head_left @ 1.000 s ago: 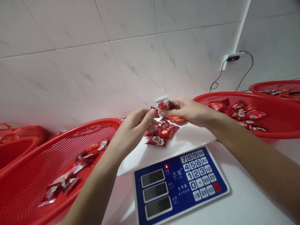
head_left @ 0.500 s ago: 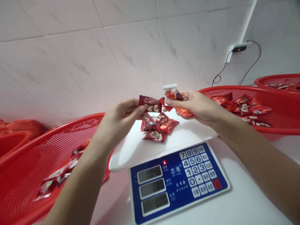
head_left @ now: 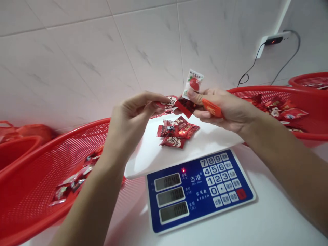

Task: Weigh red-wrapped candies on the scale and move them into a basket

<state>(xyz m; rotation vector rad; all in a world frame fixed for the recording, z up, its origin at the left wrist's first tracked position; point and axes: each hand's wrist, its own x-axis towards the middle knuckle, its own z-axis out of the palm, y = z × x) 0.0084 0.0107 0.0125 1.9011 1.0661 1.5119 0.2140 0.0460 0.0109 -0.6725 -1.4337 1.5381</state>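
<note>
My left hand (head_left: 130, 118) pinches a dark red wrapped candy (head_left: 167, 102) above the white pan (head_left: 156, 153) of a blue-faced scale (head_left: 200, 189). My right hand (head_left: 222, 109) is closed on a small bunch of candies: a white one with a red picture (head_left: 194, 81) sticks up, a dark red one (head_left: 185, 106) and an orange one (head_left: 211, 107) lie in the fingers. The two hands nearly touch over the pan. A little pile of red candies (head_left: 176, 133) lies on the pan below them.
A big red mesh basket (head_left: 33, 191) with several candies sits at the left. Another red basket (head_left: 302, 119) with candies stands at the right, a third (head_left: 310, 80) behind it. A tiled wall is close behind, with a plugged socket (head_left: 274, 40) and cable.
My left hand drew a dark red candy away from the right hand's bunch, then brought it back close. Both hands have risen slightly; the view has shifted.
</note>
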